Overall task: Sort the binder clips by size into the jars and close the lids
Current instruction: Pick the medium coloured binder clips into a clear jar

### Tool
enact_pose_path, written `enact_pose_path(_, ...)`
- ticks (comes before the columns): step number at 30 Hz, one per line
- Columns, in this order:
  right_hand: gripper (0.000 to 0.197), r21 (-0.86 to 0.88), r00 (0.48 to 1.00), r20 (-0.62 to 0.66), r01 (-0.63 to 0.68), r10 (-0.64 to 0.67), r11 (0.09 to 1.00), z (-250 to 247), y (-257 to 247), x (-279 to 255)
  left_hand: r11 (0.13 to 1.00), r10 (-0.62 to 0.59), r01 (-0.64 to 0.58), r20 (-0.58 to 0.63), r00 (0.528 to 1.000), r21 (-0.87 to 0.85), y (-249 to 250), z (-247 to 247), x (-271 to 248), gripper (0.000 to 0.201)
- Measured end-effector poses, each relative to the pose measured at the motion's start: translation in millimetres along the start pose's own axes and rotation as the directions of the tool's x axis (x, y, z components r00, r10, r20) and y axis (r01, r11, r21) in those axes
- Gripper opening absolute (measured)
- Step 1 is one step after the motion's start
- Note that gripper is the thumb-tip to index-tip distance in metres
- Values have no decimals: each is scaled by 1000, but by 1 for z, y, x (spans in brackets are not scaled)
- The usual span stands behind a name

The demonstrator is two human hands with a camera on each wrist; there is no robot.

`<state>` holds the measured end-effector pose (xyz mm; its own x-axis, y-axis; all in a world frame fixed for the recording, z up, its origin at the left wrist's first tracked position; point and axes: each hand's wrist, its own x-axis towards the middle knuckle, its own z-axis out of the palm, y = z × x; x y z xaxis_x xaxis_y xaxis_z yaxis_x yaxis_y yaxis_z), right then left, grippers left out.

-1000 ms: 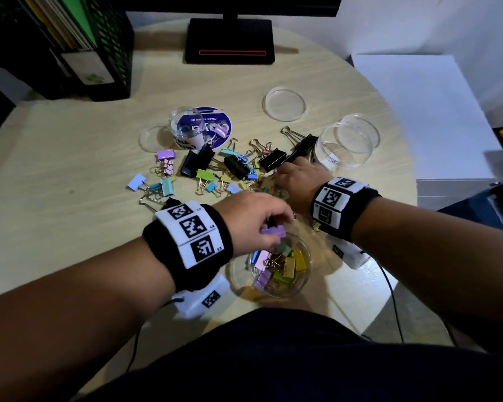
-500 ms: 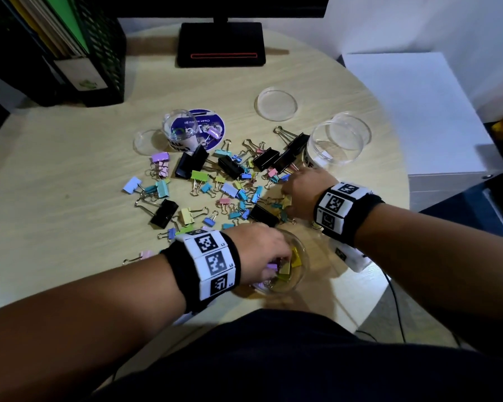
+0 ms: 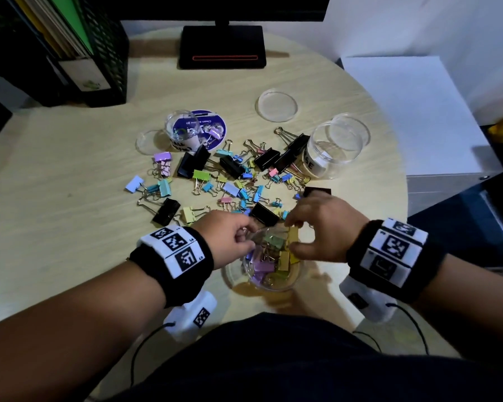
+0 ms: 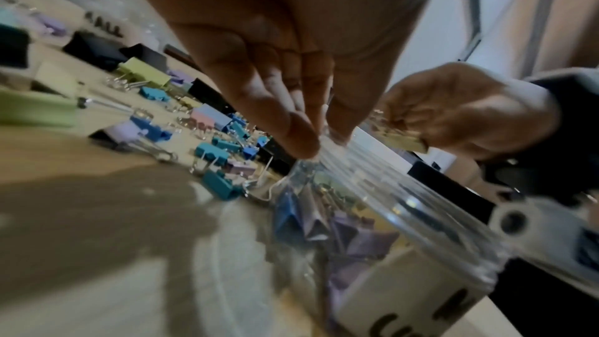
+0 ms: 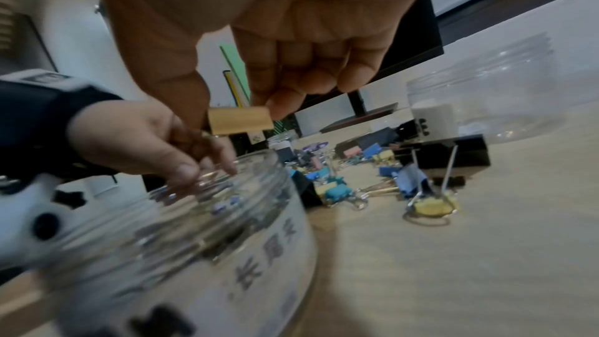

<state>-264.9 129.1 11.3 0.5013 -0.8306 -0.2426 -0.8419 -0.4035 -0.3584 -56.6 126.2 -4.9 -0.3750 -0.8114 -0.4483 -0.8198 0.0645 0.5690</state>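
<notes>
Right hand [image 5: 246, 101]: pinches a yellow clip [image 5: 239, 120] between thumb and forefinger, just above the mouth of the near jar [image 3: 263, 265].
Left hand [image 4: 301, 122]: fingers straight and bunched, tips on the jar rim, holding nothing that can be seen.
Near jar: open at the table [image 3: 70, 233] edge, partly filled with mid-size pastel clips; its lid cannot be picked out.
Risk at the jar: both hands crowd one mouth; a bump could likely knock the clip outside, or tip the jar off the edge.
Loose clips [image 3: 233, 181]: mixed sizes and colours scattered mid-table; tangled wire handles may drag a wrong size along.
Far jars: small jar [image 3: 183, 132] and large jar [image 3: 331, 155] stand open beyond the pile, lids off.
</notes>
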Motion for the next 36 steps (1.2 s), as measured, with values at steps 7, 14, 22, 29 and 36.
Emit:
enact_pose_path(7,47,-214,978,198,111,-68,971,15,-23,3,998,-37,34,-57,998,-52,-6,3,3,11)
enact_pose_path(14,54,-210,976,200,128,-86,969,15,-29,13,987,-121,107,-113,986,-117,-16,-15,5,20)
enact_pose_path(22,22,-126,1000,-1,19,-19,992,2,-20,26,926,-188,262,-269,945,273,-58,-63,17,33)
enact_pose_path(29,20,-181,981,69,-169,184,969,-15,4,63,705,-226,238,-105,968,668,-68,-56,30,47)
enact_pose_path(36,24,-174,936,175,-277,307,945,-1,23,66,766,-202,220,-99,974,604,-55,-60,31,47)
